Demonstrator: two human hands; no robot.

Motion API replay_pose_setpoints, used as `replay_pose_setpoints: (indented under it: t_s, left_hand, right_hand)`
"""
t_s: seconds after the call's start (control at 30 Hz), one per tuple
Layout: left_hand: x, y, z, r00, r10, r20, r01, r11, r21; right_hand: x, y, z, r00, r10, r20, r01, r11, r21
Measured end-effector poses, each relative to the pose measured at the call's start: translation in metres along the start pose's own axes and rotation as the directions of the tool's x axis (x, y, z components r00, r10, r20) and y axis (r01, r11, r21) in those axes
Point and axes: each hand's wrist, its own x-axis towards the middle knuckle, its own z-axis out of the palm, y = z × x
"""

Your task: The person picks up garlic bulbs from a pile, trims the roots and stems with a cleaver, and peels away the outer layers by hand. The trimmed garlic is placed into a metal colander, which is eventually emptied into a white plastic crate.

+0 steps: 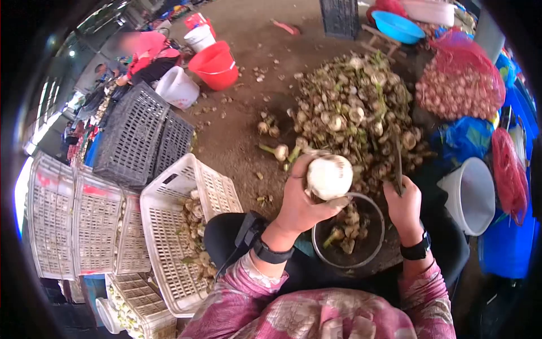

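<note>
My left hand (302,198) is closed around a large, pale garlic bulb (329,177), its cut-looking white face turned up and overexposed. My right hand (404,204) grips a knife (398,161) whose narrow blade points away from me; its handle is hidden in the fist. The two hands are apart. Between them and lower down is a round basin (381,237) with brownish trimmings (351,229) in it. Just beyond my hands lies a big heap of untrimmed garlic bulbs (353,107), some with green stalks.
At my left stands a white plastic crate (169,271) with bulbs inside, beside stacked crates (96,220) and black crates (132,133). A white bucket (477,198) and a red mesh bag of bulbs (460,82) are on the right. Another person (152,53) sits near red buckets (214,65).
</note>
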Motion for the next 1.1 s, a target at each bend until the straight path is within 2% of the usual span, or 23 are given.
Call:
replay_pose_setpoints:
  t_s: [0.03, 0.07, 0.13, 0.27, 0.33, 0.37, 0.4, 0.43, 0.47, 0.53, 0.57, 0.6, 0.63, 0.67, 0.7, 0.73, 0.8, 0.83, 0.87, 0.93, 0.97, 1.0, 1.1]
  left_hand:
    - [0.002, 0.008, 0.005, 0.997, -0.002, -0.074, -0.004, 0.997, -0.077]
    - [0.002, 0.008, 0.0, 0.991, -0.105, -0.084, 0.089, 0.98, -0.178]
    - [-0.006, 0.002, 0.001, 0.973, -0.094, -0.212, 0.025, 0.952, -0.304]
    - [-0.01, 0.018, 0.012, 0.975, -0.116, -0.19, 0.075, 0.975, -0.211]
    - [-0.012, 0.018, 0.015, 0.97, -0.167, -0.175, 0.097, 0.932, -0.35]
    - [-0.011, 0.018, 0.008, 0.972, -0.189, -0.137, 0.119, 0.906, -0.405]
    - [-0.009, 0.019, 0.002, 0.974, -0.203, -0.103, 0.134, 0.877, -0.462]
    - [-0.003, 0.033, 0.006, 0.981, -0.171, -0.09, 0.111, 0.882, -0.459]
    - [0.001, 0.041, 0.013, 0.985, -0.147, -0.09, 0.08, 0.852, -0.517]
    - [0.002, 0.013, -0.001, 0.962, -0.248, -0.114, 0.24, 0.967, -0.083]
    - [-0.001, -0.014, -0.006, 0.918, -0.389, 0.081, 0.397, 0.895, -0.201]
    - [-0.009, -0.021, 0.004, 0.84, -0.527, 0.127, 0.542, 0.818, -0.191]
    - [-0.021, -0.042, 0.01, 0.807, -0.573, 0.143, 0.578, 0.816, 0.008]
    - [-0.029, -0.07, 0.01, 0.789, -0.597, 0.145, 0.564, 0.798, 0.213]
    - [-0.035, -0.089, 0.013, 0.716, -0.674, 0.184, 0.629, 0.737, 0.249]
    - [-0.03, -0.099, 0.013, 0.699, -0.668, 0.256, 0.56, 0.733, 0.386]
    - [-0.032, -0.112, 0.009, 0.758, -0.652, 0.004, 0.355, 0.417, 0.837]
    - [-0.022, -0.091, 0.016, 0.766, -0.642, -0.029, 0.356, 0.387, 0.851]
    - [-0.021, -0.096, 0.013, 0.865, -0.502, 0.009, 0.271, 0.482, 0.833]
    - [-0.016, -0.088, 0.014, 0.738, -0.673, 0.044, 0.574, 0.661, 0.483]
    - [-0.015, -0.091, 0.015, 0.743, -0.668, 0.051, 0.574, 0.674, 0.466]
    - [-0.015, -0.087, 0.017, 0.791, -0.61, 0.05, 0.43, 0.612, 0.663]
    - [-0.017, -0.09, 0.021, 0.765, -0.629, 0.138, 0.367, 0.602, 0.709]
  right_hand:
    - [0.002, -0.006, 0.0, 0.992, -0.102, -0.076, 0.104, 0.994, 0.033]
    - [-0.001, -0.012, -0.003, 0.998, -0.053, -0.047, 0.055, 0.998, 0.04]
    - [-0.013, -0.031, -0.003, 0.983, -0.173, -0.061, 0.179, 0.977, 0.112]
    - [-0.015, -0.061, -0.007, 0.935, -0.354, 0.018, 0.343, 0.915, 0.212]
    - [-0.013, -0.06, -0.003, 0.901, -0.434, -0.019, 0.428, 0.879, 0.211]
    - [-0.008, -0.04, 0.006, 0.952, -0.247, 0.181, 0.205, 0.953, 0.223]
    - [-0.001, 0.002, 0.028, 0.951, -0.146, 0.274, 0.127, 0.988, 0.084]
    - [-0.001, 0.045, 0.039, 0.894, -0.034, 0.447, 0.176, 0.944, -0.279]
    - [-0.015, 0.083, 0.05, 0.882, -0.141, 0.449, 0.246, 0.952, -0.184]
    - [-0.025, 0.076, 0.055, 0.985, 0.121, 0.126, -0.114, 0.991, -0.064]
    - [-0.021, 0.068, 0.046, 0.992, 0.08, 0.096, -0.075, 0.996, -0.056]
    - [-0.003, 0.063, 0.035, 0.997, 0.046, 0.064, -0.043, 0.998, -0.046]
    - [0.014, 0.07, 0.027, 0.994, 0.106, 0.016, -0.106, 0.994, -0.031]
    - [0.03, 0.075, 0.023, 0.99, 0.141, -0.033, -0.141, 0.99, -0.004]
    - [0.041, 0.076, 0.018, 0.968, 0.243, -0.055, -0.236, 0.965, 0.113]
    - [0.052, 0.076, 0.014, 0.939, 0.34, -0.06, -0.318, 0.92, 0.229]
    - [0.073, 0.08, 0.009, 0.931, 0.354, -0.09, -0.337, 0.928, 0.161]
    - [0.084, 0.084, 0.013, 0.934, 0.335, -0.125, -0.314, 0.936, 0.163]
    - [0.095, 0.092, 0.017, 0.933, 0.322, -0.16, -0.295, 0.94, 0.17]
    - [0.124, 0.117, 0.033, 0.903, 0.401, -0.156, -0.409, 0.913, -0.017]
    - [0.133, 0.125, 0.043, 0.891, 0.412, -0.191, -0.424, 0.905, -0.022]
    - [0.144, 0.133, 0.056, 0.88, 0.417, -0.226, -0.433, 0.901, -0.026]
    - [0.177, 0.151, 0.087, 0.854, 0.482, -0.198, -0.499, 0.866, -0.045]
